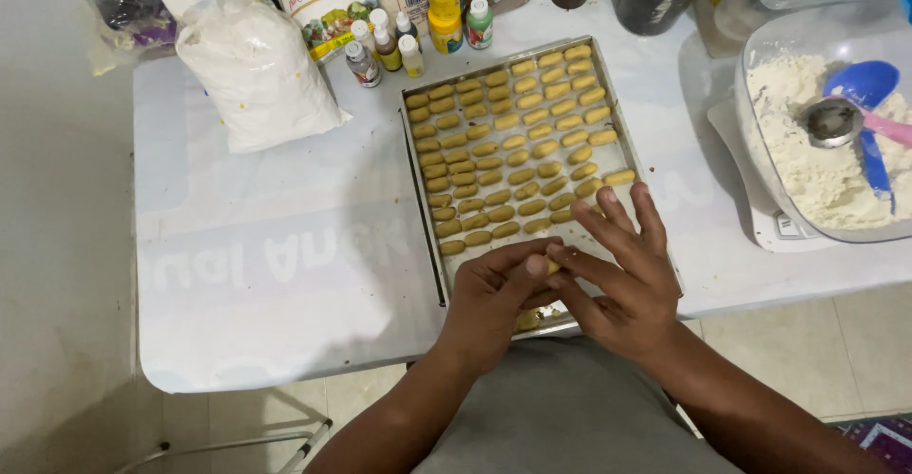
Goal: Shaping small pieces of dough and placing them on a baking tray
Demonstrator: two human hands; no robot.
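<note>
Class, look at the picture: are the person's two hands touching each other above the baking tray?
Touching. The head view shows the left hand and right hand meeting fingertip to fingertip around a small yellow dough piece, above the near end of the baking tray.

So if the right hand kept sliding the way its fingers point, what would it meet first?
The right hand points up and left across the metal tray. Probably the nearest dough pieces in the lower rows come first, though its height above the tray is unclear.
</note>
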